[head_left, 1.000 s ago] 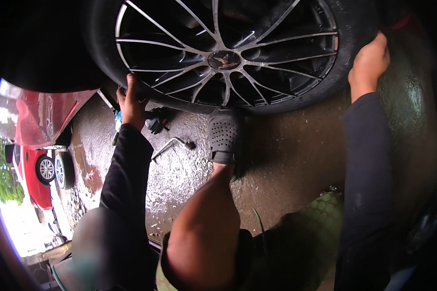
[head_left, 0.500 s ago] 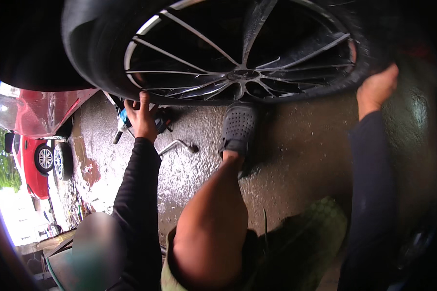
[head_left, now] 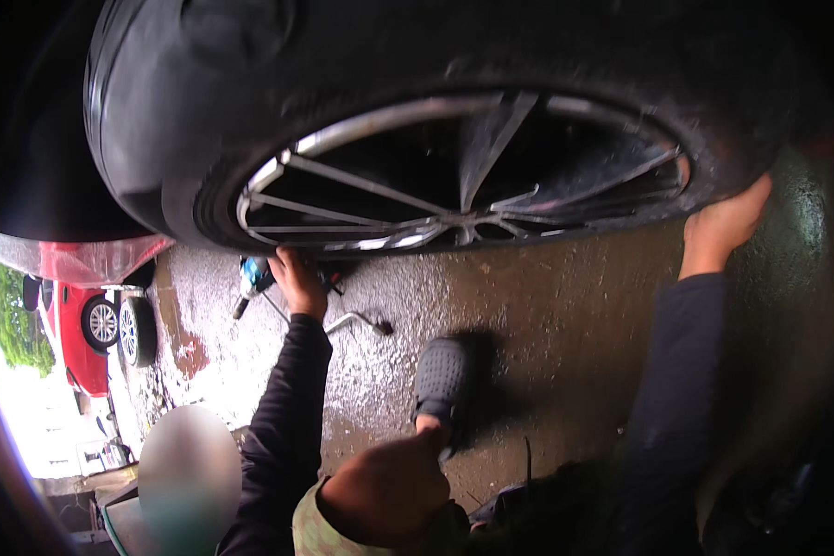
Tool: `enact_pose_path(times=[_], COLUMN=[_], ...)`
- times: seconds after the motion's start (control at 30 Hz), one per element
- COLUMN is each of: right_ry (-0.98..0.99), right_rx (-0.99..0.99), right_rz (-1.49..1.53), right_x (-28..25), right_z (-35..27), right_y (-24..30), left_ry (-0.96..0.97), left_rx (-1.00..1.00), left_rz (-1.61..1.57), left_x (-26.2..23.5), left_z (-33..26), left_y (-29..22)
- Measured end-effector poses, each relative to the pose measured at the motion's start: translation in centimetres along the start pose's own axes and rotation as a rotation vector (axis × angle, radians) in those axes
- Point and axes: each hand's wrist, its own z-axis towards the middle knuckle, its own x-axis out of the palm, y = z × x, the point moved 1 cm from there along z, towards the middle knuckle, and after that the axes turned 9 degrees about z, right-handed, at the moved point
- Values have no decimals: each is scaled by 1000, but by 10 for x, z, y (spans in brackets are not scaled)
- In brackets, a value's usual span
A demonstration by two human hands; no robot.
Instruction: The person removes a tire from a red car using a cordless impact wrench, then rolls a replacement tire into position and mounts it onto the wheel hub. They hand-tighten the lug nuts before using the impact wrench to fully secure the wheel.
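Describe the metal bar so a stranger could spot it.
Find the big wheel, then the left hand at its lower edge. On the floor below and right of that hand lies the bar: thin and bent, unlike the bulky blue tool.

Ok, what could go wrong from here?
The left hand and right hand hold the wheel only at its edge, so it might slip out of their grip.

If it drops or tips, it could land on the clog on the near side of it.

The floor shines as if wet, so the clog may slide, and the wrench lying there could trip a step.
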Motion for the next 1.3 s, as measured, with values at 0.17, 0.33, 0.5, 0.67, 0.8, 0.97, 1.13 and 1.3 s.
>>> enact_pose_path(times=[0.17,0.33,0.5,0.67,0.8,0.97,1.13,1.3], right_ry=[38,25,12,-80,-55,-90,-114,-97], right_rx=[32,250,320,418,381,517,508,575], right_rz=[117,225,279,110,-21,87,83,124], right_x=[-18,-63,-56,-47,-36,-33,-45,-45], right_z=[9,-2,-3,-30,-17,-21,-31,-34], right_y=[-11,-62,-60,-14,-14,-23,-38,-10], left_ry=[30,-55,-307,-158,-244,-211,-199,-96], left_rx=[-169,-120,-185,-127,-265,-156,-55,-126], left_rz=[-239,-401,-324,-287,-447,-232,-78,-127], left_x=[19,22,18,-2,-10,-22,-30,-40], left_z=[-7,-15,-12,-13,-7,12,26,41], left_y=[-1,-67,-39,-61,-97,-133,-134,-137])
